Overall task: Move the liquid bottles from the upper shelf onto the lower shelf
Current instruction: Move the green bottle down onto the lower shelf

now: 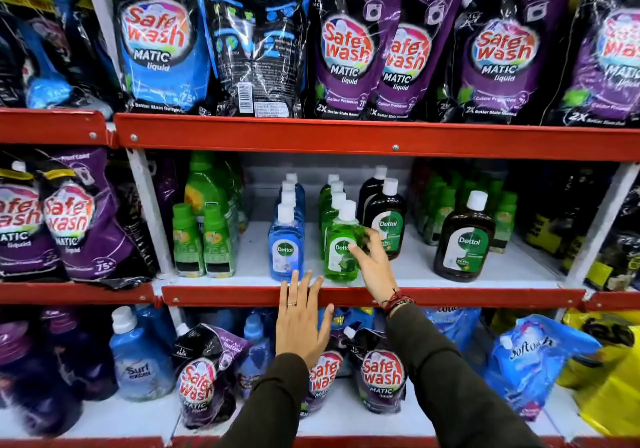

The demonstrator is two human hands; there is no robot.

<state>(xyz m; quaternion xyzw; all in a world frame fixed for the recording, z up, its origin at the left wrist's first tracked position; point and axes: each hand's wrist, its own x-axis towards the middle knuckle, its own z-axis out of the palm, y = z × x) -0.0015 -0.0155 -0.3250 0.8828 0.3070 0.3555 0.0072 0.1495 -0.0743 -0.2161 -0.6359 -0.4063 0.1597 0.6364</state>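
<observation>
On the middle shelf (450,274) stand rows of Dettol bottles with white caps. The front green bottle (341,245) heads a green row; my right hand (372,264) curls its fingers around that bottle's right side, thumb on the label. To the left, the front blue bottle (286,245) leads a blue row. My left hand (301,319) is flat with fingers spread, just below the blue bottle, over the red shelf edge (221,295), holding nothing. Two dark brown Dettol bottles (388,219) (465,239) stand to the right.
The lower shelf (138,416) holds a Surf excel bottle (136,354), Safewash pouches (379,371) and blue softener pouches (530,357). Green bottle packs (202,239) stand left of the Dettol rows. Large Safewash pouches (346,49) fill the top shelf.
</observation>
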